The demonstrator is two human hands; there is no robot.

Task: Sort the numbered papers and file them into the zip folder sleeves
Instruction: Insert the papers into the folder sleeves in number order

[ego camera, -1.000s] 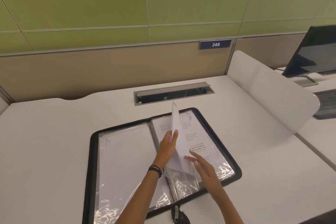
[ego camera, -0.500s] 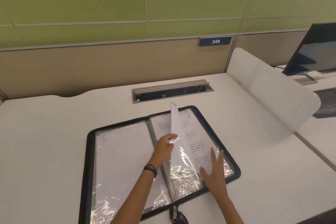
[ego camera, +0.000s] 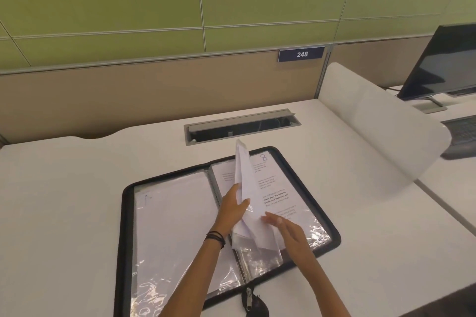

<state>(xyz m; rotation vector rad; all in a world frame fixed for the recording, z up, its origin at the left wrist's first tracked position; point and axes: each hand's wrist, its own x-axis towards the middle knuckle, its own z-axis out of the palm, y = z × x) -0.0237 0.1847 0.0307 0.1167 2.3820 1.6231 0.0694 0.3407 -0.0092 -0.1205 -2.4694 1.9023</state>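
Raised sheets: white sheaf (ego camera: pixel 244 175) stands on edge above the folder's ring spine, top corner pointing at the desk's far edge, bottom end fanned out among clear sleeves.
Left hand: left hand (ego camera: pixel 233 210) grips the sheaf at mid-height, fingers curled round its near edge; dark bands (ego camera: pixel 215 237) sit on the wrist.
Right hand: right hand (ego camera: pixel 288 231) lies flat with straight fingers, the tips touching the sheaf's lower part, and holds nothing.
Right-hand page: sheet marked 8 (ego camera: pixel 277 188) lies flat in a sleeve on the folder's right half, printed text facing up.
Left-hand page: blank-looking sleeved sheet (ego camera: pixel 172 213) fills the left half; glare blurs its near end.
Zip folder: black-edged zip folder (ego camera: pixel 125 213) lies open flat in the middle of the desk, its zipper pull (ego camera: pixel 249 301) at the near edge.
Desk: white desk (ego camera: pixel 64 201) carries all of it; an open grey cable tray (ego camera: pixel 242 126) is set in near the far edge.
Surroundings: white curved divider (ego camera: pixel 381 126) stands along the desk's right edge; a dark monitor (ego camera: pixel 443 62) and a keyboard (ego camera: pixel 461 131) are beyond it; a blue 248 sign (ego camera: pixel 301 54) is on the back panel.
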